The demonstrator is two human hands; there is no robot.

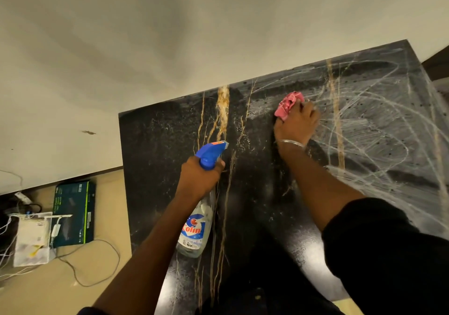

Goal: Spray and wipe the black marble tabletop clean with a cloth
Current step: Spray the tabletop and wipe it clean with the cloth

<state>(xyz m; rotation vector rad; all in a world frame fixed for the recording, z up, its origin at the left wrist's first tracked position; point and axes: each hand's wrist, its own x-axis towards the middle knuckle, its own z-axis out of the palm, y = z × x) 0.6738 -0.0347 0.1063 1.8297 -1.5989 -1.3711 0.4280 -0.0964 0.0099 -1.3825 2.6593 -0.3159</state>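
Note:
The black marble tabletop (165, 144) with gold veins fills the middle and right of the view. Its right half carries white swirling smear streaks and droplets. My right hand (297, 122) presses a crumpled pink cloth (288, 107) onto the marble near the wall edge. My left hand (200, 176) grips the neck of a clear spray bottle (194, 229) with a blue trigger head, nozzle aimed toward the wall, held above the left half of the tabletop.
A pale wall (170, 35) runs along the table's far edge. On the beige floor at the left lie a dark green box (74, 214), a white cloth bag (31, 239) and loose cables (97, 263). My dark sleeve covers the lower right.

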